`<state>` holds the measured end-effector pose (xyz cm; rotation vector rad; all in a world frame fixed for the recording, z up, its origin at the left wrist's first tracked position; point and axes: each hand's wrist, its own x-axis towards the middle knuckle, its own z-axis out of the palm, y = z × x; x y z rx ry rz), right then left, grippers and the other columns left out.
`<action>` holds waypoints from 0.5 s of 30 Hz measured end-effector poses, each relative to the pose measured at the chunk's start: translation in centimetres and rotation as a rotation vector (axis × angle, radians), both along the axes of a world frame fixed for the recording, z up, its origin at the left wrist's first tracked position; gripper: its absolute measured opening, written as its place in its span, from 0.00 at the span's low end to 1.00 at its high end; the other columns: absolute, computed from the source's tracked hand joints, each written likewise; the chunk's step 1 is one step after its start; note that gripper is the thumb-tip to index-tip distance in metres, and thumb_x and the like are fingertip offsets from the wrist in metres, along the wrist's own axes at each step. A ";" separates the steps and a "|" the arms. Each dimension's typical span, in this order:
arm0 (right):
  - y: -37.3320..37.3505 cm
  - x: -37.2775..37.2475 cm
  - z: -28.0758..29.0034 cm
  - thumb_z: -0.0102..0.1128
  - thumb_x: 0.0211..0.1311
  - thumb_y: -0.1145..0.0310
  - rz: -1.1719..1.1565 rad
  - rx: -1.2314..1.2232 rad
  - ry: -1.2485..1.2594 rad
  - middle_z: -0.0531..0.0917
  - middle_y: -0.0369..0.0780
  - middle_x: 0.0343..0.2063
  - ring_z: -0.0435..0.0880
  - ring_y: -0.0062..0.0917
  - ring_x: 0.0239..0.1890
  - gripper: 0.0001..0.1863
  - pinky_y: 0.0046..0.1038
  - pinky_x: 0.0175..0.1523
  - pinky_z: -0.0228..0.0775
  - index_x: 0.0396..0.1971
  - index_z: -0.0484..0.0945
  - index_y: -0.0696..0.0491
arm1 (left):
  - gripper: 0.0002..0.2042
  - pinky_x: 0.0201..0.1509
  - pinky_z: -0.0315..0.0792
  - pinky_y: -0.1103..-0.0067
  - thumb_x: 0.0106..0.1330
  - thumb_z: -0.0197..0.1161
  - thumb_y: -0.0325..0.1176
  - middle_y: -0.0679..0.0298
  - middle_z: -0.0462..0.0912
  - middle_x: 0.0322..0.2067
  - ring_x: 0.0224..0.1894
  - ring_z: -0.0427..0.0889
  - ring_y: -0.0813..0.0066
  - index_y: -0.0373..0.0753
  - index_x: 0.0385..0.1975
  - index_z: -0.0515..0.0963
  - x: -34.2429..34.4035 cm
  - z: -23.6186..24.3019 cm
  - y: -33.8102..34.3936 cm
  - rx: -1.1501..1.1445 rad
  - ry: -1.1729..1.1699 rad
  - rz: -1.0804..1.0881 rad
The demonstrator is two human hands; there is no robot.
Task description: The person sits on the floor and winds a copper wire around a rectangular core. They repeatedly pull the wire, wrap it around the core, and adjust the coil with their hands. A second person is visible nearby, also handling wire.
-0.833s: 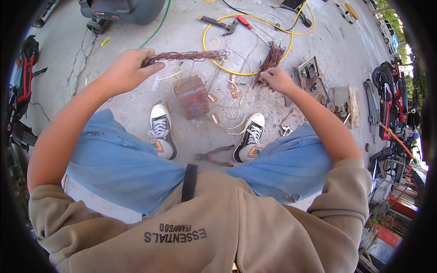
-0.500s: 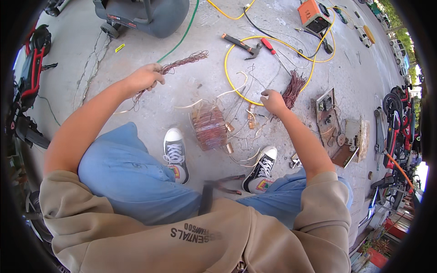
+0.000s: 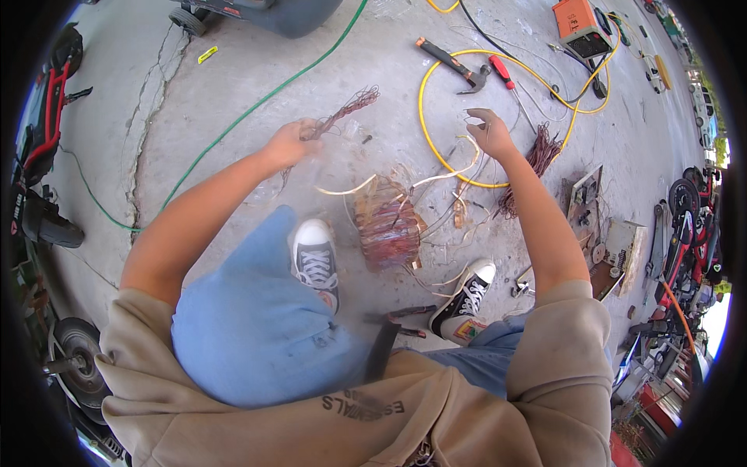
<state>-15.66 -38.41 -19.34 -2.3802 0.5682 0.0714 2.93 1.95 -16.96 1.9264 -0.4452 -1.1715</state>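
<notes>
My left hand (image 3: 294, 142) is closed around a bundle of thin reddish-brown copper wire (image 3: 352, 107), whose looped end sticks out to the right and loose strands hang below. My right hand (image 3: 492, 134) is up near the yellow hose (image 3: 421, 101), fingers curled together; a fine dark strand seems to show at the fingertips, too thin to be sure. Between my shoes lies a copper coil block (image 3: 387, 227) with pale leads (image 3: 445, 177) running out of its top. A second copper wire bundle (image 3: 542, 153) rests on the ground just right of my right wrist.
A hammer (image 3: 455, 64) and a red-handled screwdriver (image 3: 503, 72) lie ahead. Farther right are an orange machine (image 3: 577, 23) and opened metal casing parts (image 3: 622, 249). A green hose (image 3: 257, 105) crosses at left. A dark-handled tool (image 3: 383, 350) is near my right shoe (image 3: 465, 300).
My left hand has moved right with the wire bundle, closer to the coil. My right hand has risen away from the coil, toward the hammer and screwdriver. The view has shifted.
</notes>
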 end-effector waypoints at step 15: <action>3.1 -15.6 26.6 0.59 0.67 0.67 -0.515 0.440 -0.244 0.85 0.42 0.35 0.82 0.20 0.34 0.14 0.22 0.41 0.74 0.40 0.81 0.65 | 0.31 0.68 0.61 0.67 0.63 0.64 0.47 0.50 0.75 0.57 0.63 0.68 0.54 0.36 0.62 0.67 -0.1 9.9 -18.3 -0.306 -0.980 -0.515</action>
